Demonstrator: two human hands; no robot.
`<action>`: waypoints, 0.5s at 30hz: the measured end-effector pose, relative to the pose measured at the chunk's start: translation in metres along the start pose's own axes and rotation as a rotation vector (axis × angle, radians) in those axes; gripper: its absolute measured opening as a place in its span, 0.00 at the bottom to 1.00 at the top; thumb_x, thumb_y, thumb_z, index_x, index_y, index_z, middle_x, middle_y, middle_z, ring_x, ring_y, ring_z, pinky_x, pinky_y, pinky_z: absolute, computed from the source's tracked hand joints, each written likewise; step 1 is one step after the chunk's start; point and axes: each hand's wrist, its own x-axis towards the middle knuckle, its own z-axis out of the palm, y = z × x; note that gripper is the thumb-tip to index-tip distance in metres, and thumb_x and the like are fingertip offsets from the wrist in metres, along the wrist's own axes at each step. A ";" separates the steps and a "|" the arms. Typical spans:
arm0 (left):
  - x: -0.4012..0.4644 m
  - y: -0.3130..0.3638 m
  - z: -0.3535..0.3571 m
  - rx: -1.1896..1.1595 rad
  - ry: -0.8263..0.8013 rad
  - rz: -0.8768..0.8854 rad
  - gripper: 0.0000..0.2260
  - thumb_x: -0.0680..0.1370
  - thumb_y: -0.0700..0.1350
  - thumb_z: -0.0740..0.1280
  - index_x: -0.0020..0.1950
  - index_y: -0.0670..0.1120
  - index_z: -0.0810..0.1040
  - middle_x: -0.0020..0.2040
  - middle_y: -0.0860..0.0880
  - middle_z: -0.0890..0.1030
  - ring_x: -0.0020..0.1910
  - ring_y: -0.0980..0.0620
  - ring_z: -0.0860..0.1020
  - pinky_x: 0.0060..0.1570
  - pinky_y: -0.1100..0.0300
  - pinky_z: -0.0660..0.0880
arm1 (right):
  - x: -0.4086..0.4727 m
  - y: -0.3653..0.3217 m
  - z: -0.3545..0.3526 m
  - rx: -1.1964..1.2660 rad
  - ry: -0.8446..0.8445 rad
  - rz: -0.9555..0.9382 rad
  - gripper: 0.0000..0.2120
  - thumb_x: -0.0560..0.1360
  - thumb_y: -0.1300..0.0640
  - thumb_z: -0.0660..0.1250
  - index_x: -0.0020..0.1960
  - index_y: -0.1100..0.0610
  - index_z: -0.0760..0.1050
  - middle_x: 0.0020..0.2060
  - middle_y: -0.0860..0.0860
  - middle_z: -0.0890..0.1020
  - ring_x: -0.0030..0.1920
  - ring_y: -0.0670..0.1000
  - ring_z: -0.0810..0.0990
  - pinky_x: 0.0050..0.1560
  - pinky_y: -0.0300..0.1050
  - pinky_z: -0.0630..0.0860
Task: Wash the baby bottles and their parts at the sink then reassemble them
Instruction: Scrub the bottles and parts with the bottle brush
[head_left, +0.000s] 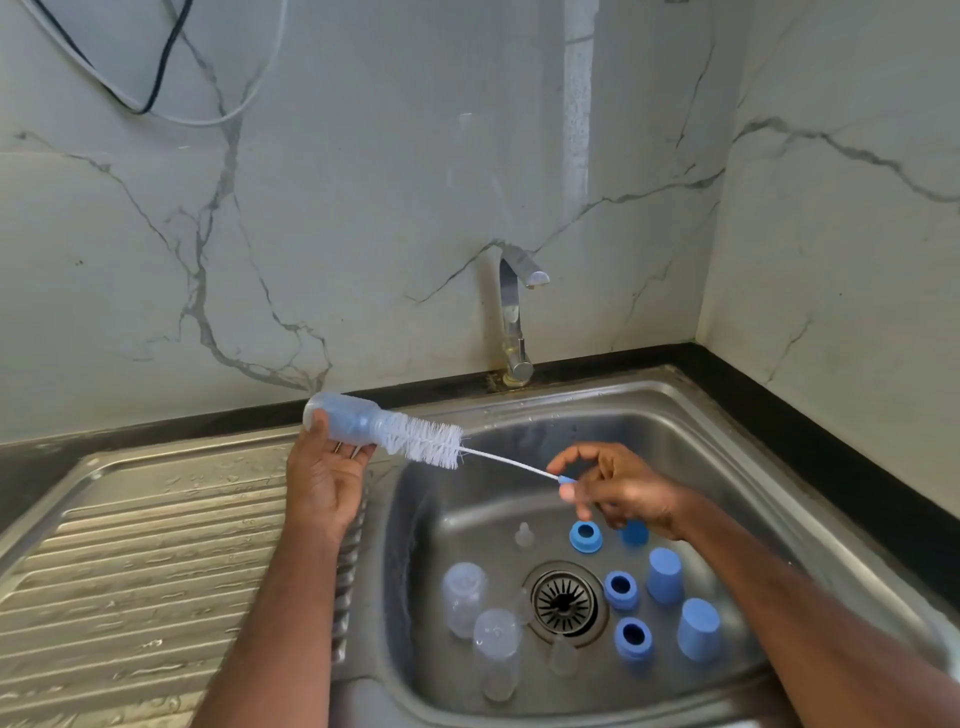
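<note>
While the left hand (322, 480) grips a clear bottle (345, 418) over the drainboard (135, 571), fingers curled beneath it, the right hand (618, 488) pinches the brush (426, 441) handle, bristles half inside the neck; down in the sink (701, 467) stand two clear bottles (480, 618), blue rings (621, 590), blue caps (680, 603) and teats (523, 535) round the drain (565, 603).

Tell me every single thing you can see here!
Bottle: 1, clear, held over the sink edge.
Brush: 1, white, bristles partly in that bottle.
Bottles in sink: 2, clear, left of drain.
Rings: 3, blue, right of drain.
Caps: 3, blue, far right of sink.
Teats: about 3, clear, near drain.
Tap: 1, silver, behind sink.
Sink: 1, steel.
Cables: 2, black and white, wall.
Left hand: holds bottle.
Right hand: pinches brush handle.
</note>
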 end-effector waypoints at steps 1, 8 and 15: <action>0.000 0.000 -0.001 0.018 -0.005 0.009 0.30 0.76 0.50 0.74 0.73 0.40 0.69 0.63 0.40 0.78 0.62 0.41 0.80 0.59 0.47 0.80 | 0.002 0.000 0.001 -0.080 0.088 -0.036 0.09 0.74 0.57 0.76 0.51 0.59 0.81 0.30 0.56 0.80 0.26 0.48 0.70 0.26 0.41 0.67; 0.007 -0.006 -0.005 0.003 0.071 0.021 0.18 0.74 0.45 0.76 0.61 0.43 0.77 0.60 0.42 0.82 0.61 0.42 0.81 0.56 0.47 0.81 | 0.014 0.008 -0.005 -0.844 0.339 -0.042 0.15 0.82 0.43 0.60 0.43 0.47 0.79 0.31 0.43 0.78 0.35 0.43 0.77 0.41 0.47 0.75; 0.004 -0.003 -0.010 -0.146 0.265 0.050 0.27 0.77 0.44 0.73 0.73 0.37 0.70 0.67 0.39 0.78 0.62 0.43 0.81 0.56 0.47 0.80 | 0.008 0.013 -0.019 -0.641 0.362 0.007 0.20 0.81 0.41 0.61 0.35 0.49 0.80 0.26 0.46 0.76 0.31 0.47 0.74 0.43 0.57 0.78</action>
